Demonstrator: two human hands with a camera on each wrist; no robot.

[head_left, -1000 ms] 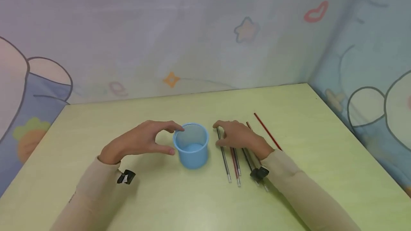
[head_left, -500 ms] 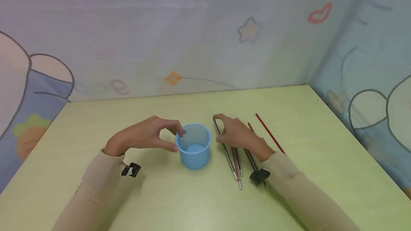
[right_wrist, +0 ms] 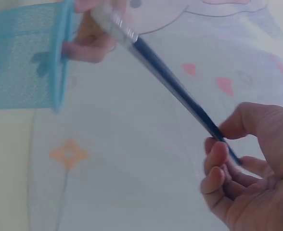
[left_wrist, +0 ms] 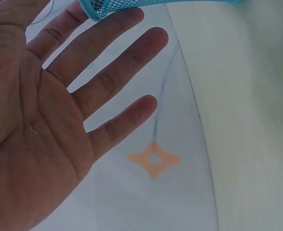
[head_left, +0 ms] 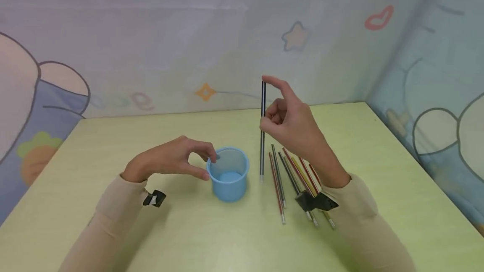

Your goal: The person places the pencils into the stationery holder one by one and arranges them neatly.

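While the left hand rests on the table with thumb and forefinger lightly touching the rim and side of the blue mesh cup, its fingers only loosely bent, the right hand pinches a thin dark refill between thumb and fingers. The refill is a slim, straight rod, dark along its length with a pale clear tip at the lower end, held upright just right of the cup and above the table. More refills, red, dark and yellowish, lie side by side below the right hand.
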